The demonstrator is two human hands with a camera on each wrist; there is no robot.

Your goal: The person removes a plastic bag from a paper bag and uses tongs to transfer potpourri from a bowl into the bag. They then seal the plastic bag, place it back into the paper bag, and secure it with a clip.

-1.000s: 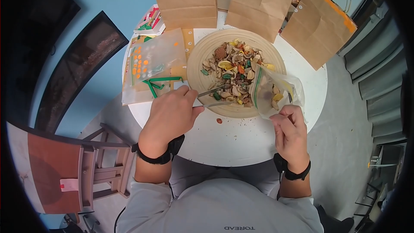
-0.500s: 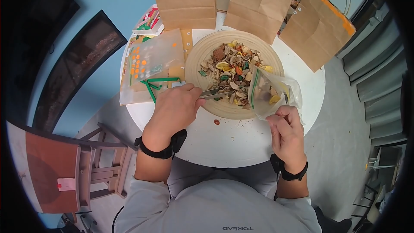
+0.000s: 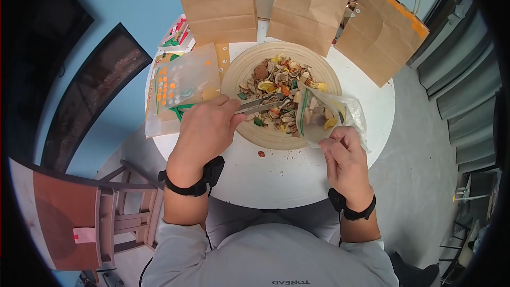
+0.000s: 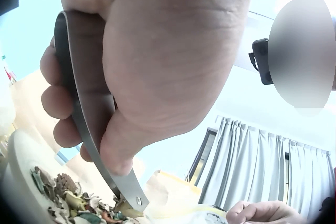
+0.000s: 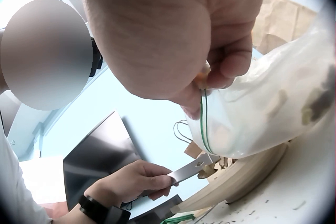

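My left hand [image 3: 210, 127] grips metal tongs [image 4: 127, 188] between thumb and fingers, the tips low over a heap of potpourri [image 3: 273, 77]. A brownish piece [image 4: 126, 208] shows right at the tips in the left wrist view. The heap, with dried slices, green bits and a round brown piece, lies on a round wooden plate [image 3: 229, 82]. My right hand [image 3: 348, 162] pinches the edge of a clear zip bag [image 5: 236, 124] with a green seal. The bag's mouth faces the heap, and several pieces are inside it.
Three brown paper bags [image 3: 218, 16] stand along the table's far side. A frosted zip bag with orange dots [image 3: 194, 69] lies left of the plate, near green strips [image 3: 183, 107]. A small reddish piece [image 3: 261, 154] lies on the white table [image 3: 265, 180].
The tong arms have come closer together, and their tips have moved toward the far side of the heap. My right hand still holds the bag at the plate's right edge.
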